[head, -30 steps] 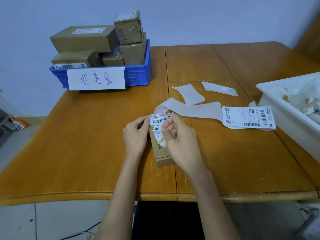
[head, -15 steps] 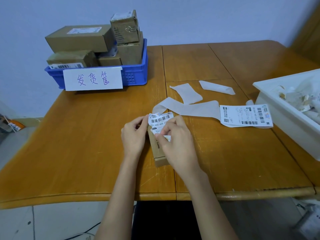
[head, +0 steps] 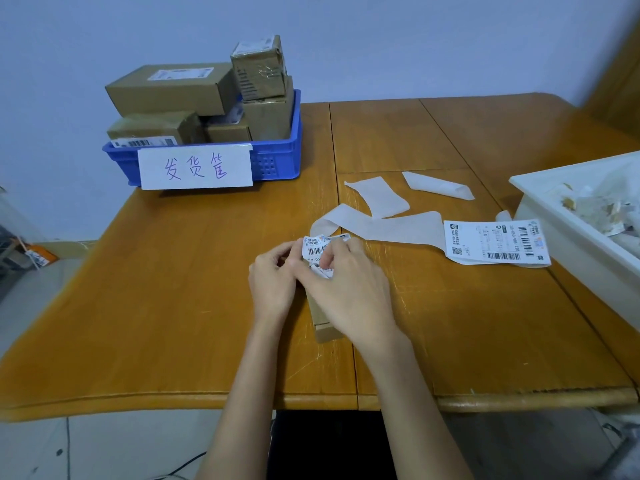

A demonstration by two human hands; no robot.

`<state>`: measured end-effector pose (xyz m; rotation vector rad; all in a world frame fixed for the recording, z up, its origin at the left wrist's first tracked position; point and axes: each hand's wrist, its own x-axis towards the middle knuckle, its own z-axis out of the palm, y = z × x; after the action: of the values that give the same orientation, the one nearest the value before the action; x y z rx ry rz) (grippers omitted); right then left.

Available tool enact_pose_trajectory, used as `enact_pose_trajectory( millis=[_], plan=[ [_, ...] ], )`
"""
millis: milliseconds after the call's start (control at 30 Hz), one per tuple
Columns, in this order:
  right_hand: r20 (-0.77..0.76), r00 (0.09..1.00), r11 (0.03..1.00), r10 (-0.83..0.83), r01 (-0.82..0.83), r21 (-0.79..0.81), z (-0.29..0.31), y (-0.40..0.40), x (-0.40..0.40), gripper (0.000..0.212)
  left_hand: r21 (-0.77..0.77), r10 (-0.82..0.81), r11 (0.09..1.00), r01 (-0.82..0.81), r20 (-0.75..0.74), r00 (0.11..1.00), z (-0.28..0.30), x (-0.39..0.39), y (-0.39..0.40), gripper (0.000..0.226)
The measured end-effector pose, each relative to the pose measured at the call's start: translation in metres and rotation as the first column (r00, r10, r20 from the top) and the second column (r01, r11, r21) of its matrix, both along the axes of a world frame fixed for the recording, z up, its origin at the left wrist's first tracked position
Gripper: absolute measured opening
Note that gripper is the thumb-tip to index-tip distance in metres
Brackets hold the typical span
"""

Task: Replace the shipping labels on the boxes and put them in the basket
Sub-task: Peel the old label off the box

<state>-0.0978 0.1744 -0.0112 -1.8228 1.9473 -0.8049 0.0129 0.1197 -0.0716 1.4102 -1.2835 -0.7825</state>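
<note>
A small brown cardboard box lies on the wooden table, mostly hidden under my hands. My left hand steadies the box at its far left side. My right hand pinches a crumpled old shipping label that curls up from the box's far end. A fresh label with barcodes lies flat to the right, still on a long strip of backing paper. The blue basket stands at the back left, holding several brown boxes.
A white bin with paper scraps sits at the right table edge. Two loose pieces of backing paper lie beyond the strip. A white paper sign hangs on the basket's front. The table's near edge is close below my wrists.
The old label has crumpled further as my right hand gathers it lower and toward my left hand. The box has stayed in place.
</note>
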Motion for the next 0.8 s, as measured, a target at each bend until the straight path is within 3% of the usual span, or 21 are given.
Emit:
enact_pose_trajectory(
  millis=[67,267,633,800],
  plan=[
    [-0.123,0.992,0.999,0.023,-0.017,0.051,0.002,-0.007,-0.002,0.047,-0.015,-0.013,1.000,0.013,-0.009,1.000,-0.002,0.000,-0.001,0.021],
    [-0.173,0.982,0.991,-0.081,0.098,0.091,0.006,-0.023,0.001,0.036,-0.023,-0.011,1.000,0.010,-0.017,1.000,-0.005,0.001,-0.003,0.021],
    [-0.113,0.986,0.989,-0.123,0.131,0.066,0.007,-0.021,0.003,0.027,-0.035,-0.027,0.999,0.026,-0.021,0.999,-0.003,0.002,-0.002,0.023],
    [0.030,0.997,0.994,-0.077,0.074,0.075,0.004,-0.017,-0.007,0.011,-0.026,-0.030,0.999,0.030,-0.003,1.000,0.001,0.000,0.001,0.024]
  ],
)
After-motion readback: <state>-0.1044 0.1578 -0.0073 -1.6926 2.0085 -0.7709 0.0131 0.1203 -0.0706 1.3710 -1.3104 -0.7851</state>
